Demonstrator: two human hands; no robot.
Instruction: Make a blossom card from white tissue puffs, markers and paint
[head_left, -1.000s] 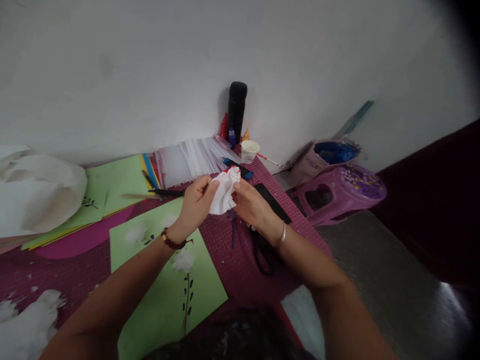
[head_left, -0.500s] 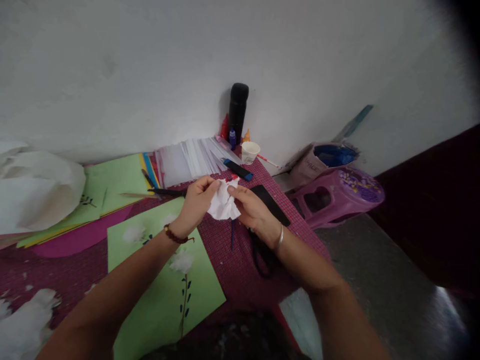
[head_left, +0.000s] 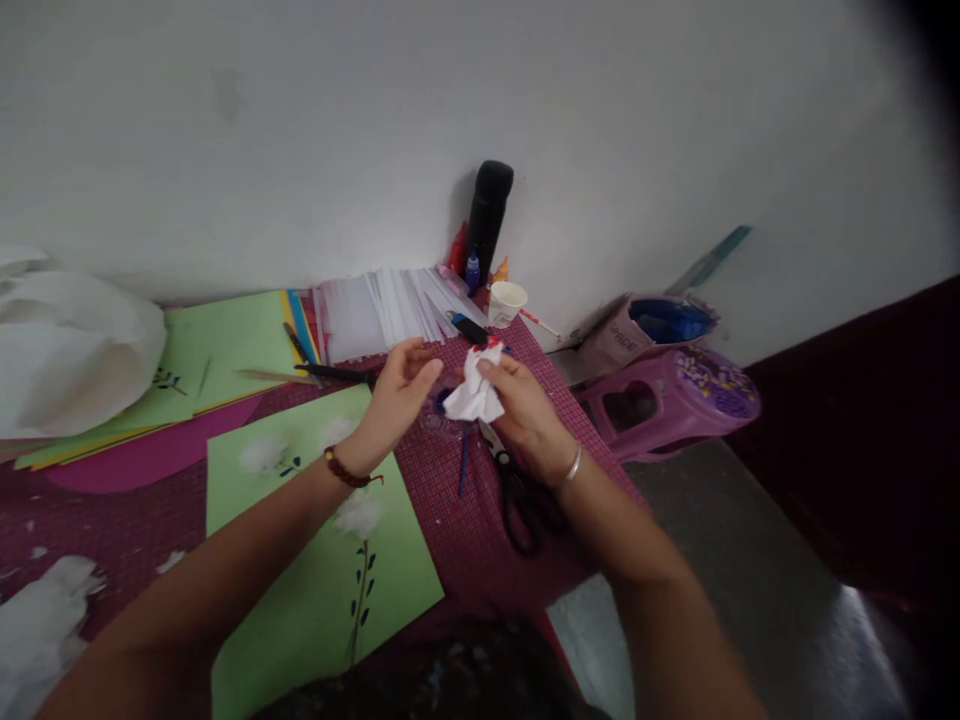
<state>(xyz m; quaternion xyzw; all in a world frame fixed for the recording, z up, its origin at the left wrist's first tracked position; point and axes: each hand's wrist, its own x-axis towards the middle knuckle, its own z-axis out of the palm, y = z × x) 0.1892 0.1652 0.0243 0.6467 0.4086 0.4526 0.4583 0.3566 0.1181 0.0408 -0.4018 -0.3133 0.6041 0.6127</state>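
My right hand (head_left: 534, 420) pinches a crumpled white tissue (head_left: 477, 392) with red stains at its top, held above the table. To its left, my left hand (head_left: 397, 405) is open and holds nothing, its thumb and fingers apart. Black-handled scissors (head_left: 525, 515) lie under my right wrist, partly hidden by it. A thin blue stick (head_left: 463, 460) lies below the tissue. Under my left forearm is a green sheet (head_left: 401, 570) bearing white cotton tufts (head_left: 358, 513) and a brown stem with dark leaves.
A black bottle (head_left: 487, 215), small paint bottles and a paper cup (head_left: 507, 300) stand by the wall. Clear plastic sleeves (head_left: 352, 318) and coloured sheets (head_left: 232, 340) lie at the back left. A white bag (head_left: 75, 350) sits far left. A purple stool (head_left: 667, 400) stands beyond the table's right edge.
My left hand has let go of the tissue and its fingers have parted. My right hand keeps the tissue and has moved slightly right. More of the scissors shows.
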